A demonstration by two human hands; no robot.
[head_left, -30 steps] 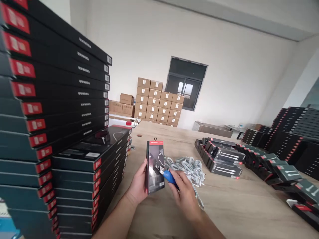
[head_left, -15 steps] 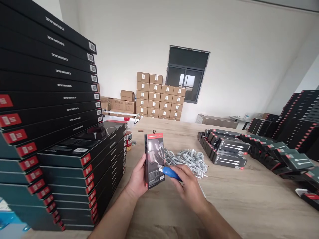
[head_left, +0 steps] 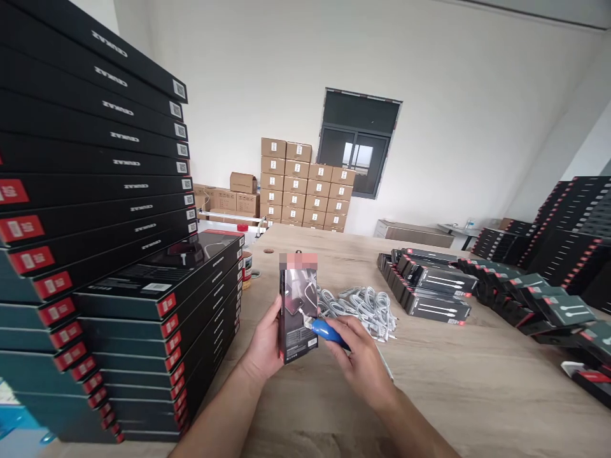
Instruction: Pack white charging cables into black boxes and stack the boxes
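Observation:
My left hand (head_left: 265,340) grips a slim black cable box (head_left: 298,340) by its left side, fingers wrapped behind it. The box stands upright with its printed back towards me; its top is blurred out. My right hand (head_left: 360,356) is closed round a blue-handled tool (head_left: 327,331). The tool's short silvery head meets the lower front of the box, and its exact kind is unclear. A thin pale strand shows beyond the right hand. Behind the hands lies a heap of coiled light-grey cables (head_left: 367,308) on the wooden table (head_left: 305,407).
Tall stacks of black boxes (head_left: 95,191) crowd the left side. A lower black stack (head_left: 205,286) adjoins them, with a tin (head_left: 247,270) behind. More packed boxes (head_left: 439,305) stand at right, beside leaning rows (head_left: 539,299). Brown cartons (head_left: 296,184) are piled against the wall.
The box has shifted very slightly right and its front faces me a little more squarely. Both hands keep their grips, and the tool's head stays against the box.

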